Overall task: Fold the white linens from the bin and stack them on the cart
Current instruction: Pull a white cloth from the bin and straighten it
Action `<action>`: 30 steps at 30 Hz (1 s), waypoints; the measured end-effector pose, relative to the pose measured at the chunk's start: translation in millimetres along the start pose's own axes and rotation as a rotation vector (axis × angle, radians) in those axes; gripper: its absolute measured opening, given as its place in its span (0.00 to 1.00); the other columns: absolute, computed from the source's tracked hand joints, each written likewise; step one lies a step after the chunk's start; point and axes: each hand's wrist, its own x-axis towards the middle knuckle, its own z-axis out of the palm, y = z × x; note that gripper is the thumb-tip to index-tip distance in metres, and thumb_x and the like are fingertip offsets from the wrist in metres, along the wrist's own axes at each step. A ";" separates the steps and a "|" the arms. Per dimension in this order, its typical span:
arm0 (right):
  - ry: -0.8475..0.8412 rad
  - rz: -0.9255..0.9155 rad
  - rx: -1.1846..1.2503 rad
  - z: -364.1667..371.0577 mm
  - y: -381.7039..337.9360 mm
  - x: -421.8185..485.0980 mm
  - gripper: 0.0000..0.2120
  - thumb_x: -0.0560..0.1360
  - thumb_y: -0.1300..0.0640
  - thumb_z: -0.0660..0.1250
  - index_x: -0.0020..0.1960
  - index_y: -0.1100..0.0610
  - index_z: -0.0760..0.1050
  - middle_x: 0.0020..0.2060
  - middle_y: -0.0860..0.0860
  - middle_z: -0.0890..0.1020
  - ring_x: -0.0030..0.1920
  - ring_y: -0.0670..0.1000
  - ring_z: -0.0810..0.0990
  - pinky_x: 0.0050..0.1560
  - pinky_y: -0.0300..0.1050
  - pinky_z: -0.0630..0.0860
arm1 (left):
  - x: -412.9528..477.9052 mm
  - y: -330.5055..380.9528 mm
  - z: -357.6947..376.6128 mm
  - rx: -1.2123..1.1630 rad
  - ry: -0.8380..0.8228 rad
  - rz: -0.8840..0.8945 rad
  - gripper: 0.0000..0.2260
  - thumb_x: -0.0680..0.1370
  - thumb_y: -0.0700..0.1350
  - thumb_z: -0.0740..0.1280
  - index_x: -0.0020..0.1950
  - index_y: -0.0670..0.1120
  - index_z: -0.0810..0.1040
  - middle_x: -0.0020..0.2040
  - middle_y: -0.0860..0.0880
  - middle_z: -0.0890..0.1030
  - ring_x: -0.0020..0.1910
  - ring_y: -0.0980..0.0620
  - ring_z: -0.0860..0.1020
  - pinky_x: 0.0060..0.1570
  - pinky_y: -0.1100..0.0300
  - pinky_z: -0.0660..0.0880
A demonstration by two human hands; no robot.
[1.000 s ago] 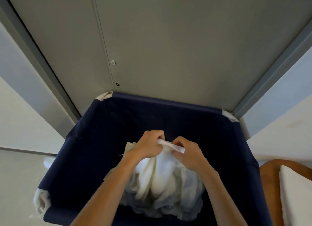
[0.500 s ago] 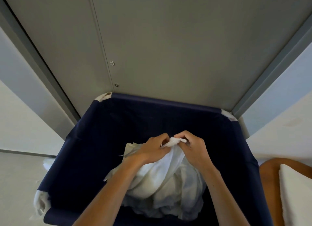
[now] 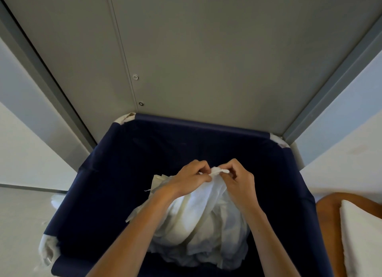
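Both your left hand [image 3: 191,178] and right hand [image 3: 237,178] pinch one white linen [image 3: 198,218] by its bunched top edge, close together above the navy bin [image 3: 115,173], its length hanging straight down, perhaps resting on linens beneath.

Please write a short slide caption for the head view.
Left hand and right hand pinch an edge of the white linen inside the navy bin.

Bin [image 3: 124,173] bottom hidden beneath linens [image 3: 198,225]; white stack [image 3: 363,235] (perhaps folded) cut off right.
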 end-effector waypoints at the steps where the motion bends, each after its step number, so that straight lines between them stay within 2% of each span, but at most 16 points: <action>1: -0.008 -0.005 0.012 -0.1 -1.9 0.9 0.10 0.75 0.67 0.65 0.41 0.53 0.76 0.36 0.46 0.80 0.37 0.49 0.79 0.36 0.41 0.77 | 0.2 1.3 -0.7 0.007 -0.010 0.004 0.06 0.79 0.47 0.65 0.44 0.47 0.73 0.48 0.51 0.74 0.42 0.57 0.71 0.45 0.64 0.67; 3: -0.018 -0.021 0.019 -1.6 -4.9 2.8 0.10 0.75 0.67 0.66 0.41 0.53 0.76 0.37 0.46 0.81 0.37 0.49 0.80 0.38 0.43 0.78 | -0.5 2.2 0.2 -0.011 0.002 0.016 0.10 0.80 0.52 0.63 0.46 0.46 0.73 0.45 0.54 0.74 0.40 0.58 0.70 0.44 0.64 0.66; 6: -0.036 -0.024 0.002 -3.9 -6.3 4.7 0.09 0.75 0.67 0.66 0.41 0.54 0.76 0.37 0.46 0.81 0.37 0.49 0.80 0.38 0.45 0.79 | -2.7 -0.7 2.8 -0.170 0.039 0.020 0.13 0.81 0.54 0.61 0.44 0.45 0.72 0.41 0.54 0.74 0.38 0.58 0.70 0.45 0.62 0.67; 9: -0.063 -0.034 -0.005 -2.8 -7.9 4.6 0.09 0.74 0.66 0.67 0.41 0.54 0.76 0.37 0.46 0.81 0.38 0.51 0.80 0.38 0.46 0.79 | -2.4 -2.9 5.4 -0.027 0.070 0.065 0.06 0.79 0.50 0.65 0.49 0.49 0.72 0.46 0.56 0.75 0.36 0.62 0.71 0.41 0.66 0.68; 12: -0.083 -0.063 -0.023 -1.4 -8.7 6.5 0.07 0.75 0.66 0.68 0.42 0.56 0.77 0.36 0.45 0.81 0.37 0.50 0.79 0.37 0.46 0.78 | 2.2 -3.2 8.7 0.095 0.140 0.139 0.06 0.79 0.49 0.65 0.54 0.50 0.73 0.50 0.55 0.76 0.40 0.60 0.73 0.42 0.67 0.70; 14: -0.079 -0.080 -0.045 -3.1 -7.3 8.8 0.07 0.75 0.66 0.68 0.41 0.56 0.77 0.35 0.46 0.80 0.35 0.50 0.79 0.36 0.46 0.77 | 4.5 -2.8 10.7 0.156 0.170 0.177 0.04 0.80 0.47 0.63 0.53 0.48 0.74 0.47 0.54 0.76 0.42 0.57 0.74 0.43 0.65 0.72; 17: -0.076 -0.059 -0.065 -4.8 -5.4 10.1 0.08 0.75 0.66 0.67 0.41 0.55 0.76 0.34 0.47 0.80 0.36 0.48 0.79 0.37 0.41 0.77 | 8.1 -5.2 9.8 0.226 0.244 0.186 0.07 0.81 0.41 0.58 0.51 0.46 0.77 0.42 0.56 0.76 0.41 0.58 0.74 0.40 0.69 0.68; 22: -0.093 -0.027 0.024 -1.9 -0.5 9.2 0.08 0.74 0.65 0.69 0.43 0.52 0.78 0.43 0.43 0.83 0.45 0.45 0.82 0.46 0.41 0.80 | 9.1 -2.1 10.3 0.124 0.385 0.172 0.09 0.80 0.38 0.58 0.49 0.43 0.77 0.43 0.54 0.78 0.40 0.60 0.75 0.38 0.73 0.70; 25: -0.080 0.020 0.006 2.0 4.7 7.5 0.11 0.75 0.64 0.68 0.43 0.49 0.77 0.42 0.42 0.82 0.44 0.44 0.81 0.46 0.43 0.81 | 7.5 1.4 9.8 0.062 0.391 0.150 0.08 0.81 0.38 0.56 0.49 0.43 0.75 0.43 0.53 0.77 0.39 0.59 0.74 0.37 0.72 0.69; 27: -0.046 0.081 0.012 5.0 6.0 7.5 0.09 0.74 0.65 0.69 0.40 0.52 0.76 0.37 0.45 0.81 0.41 0.49 0.80 0.44 0.47 0.80 | 5.5 2.1 9.3 0.038 0.367 0.124 0.08 0.81 0.38 0.56 0.48 0.44 0.74 0.41 0.54 0.76 0.37 0.59 0.73 0.35 0.72 0.68; 30: -0.034 0.120 0.045 8.2 3.7 7.6 0.07 0.73 0.66 0.70 0.40 0.56 0.76 0.35 0.49 0.80 0.39 0.54 0.80 0.43 0.52 0.79 | 3.4 2.6 10.7 0.024 0.304 0.093 0.08 0.81 0.40 0.56 0.47 0.45 0.73 0.39 0.54 0.75 0.34 0.59 0.71 0.33 0.71 0.67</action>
